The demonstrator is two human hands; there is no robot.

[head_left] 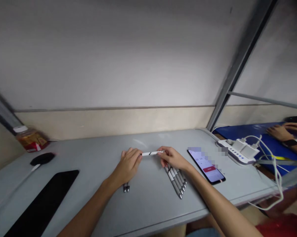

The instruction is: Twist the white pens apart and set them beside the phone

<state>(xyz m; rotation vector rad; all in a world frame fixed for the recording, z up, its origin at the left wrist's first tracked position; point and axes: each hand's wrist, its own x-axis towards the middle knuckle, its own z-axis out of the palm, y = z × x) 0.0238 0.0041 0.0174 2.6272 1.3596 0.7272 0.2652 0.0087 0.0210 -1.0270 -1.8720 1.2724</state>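
Note:
A white pen (149, 153) is stretched level between my two hands above the grey desk. My left hand (130, 164) has its fingers closed around the pen's left end. The right end is pinched by my right hand (171, 157). Below my right hand lies a row of several white and grey pens (175, 181), their tips toward the desk's front edge; their upper ends are partly hidden by that hand. Two small dark tips (126, 188) stick out beneath my left wrist, and the rest of them is hidden.
A lit phone (206, 166) lies right of the pens, beside a white power strip (236, 152) with cables. At left are a black mat (44, 200), a black round pad (42, 159) and a jar (31, 139). Another person's hands (283, 133) rest at far right.

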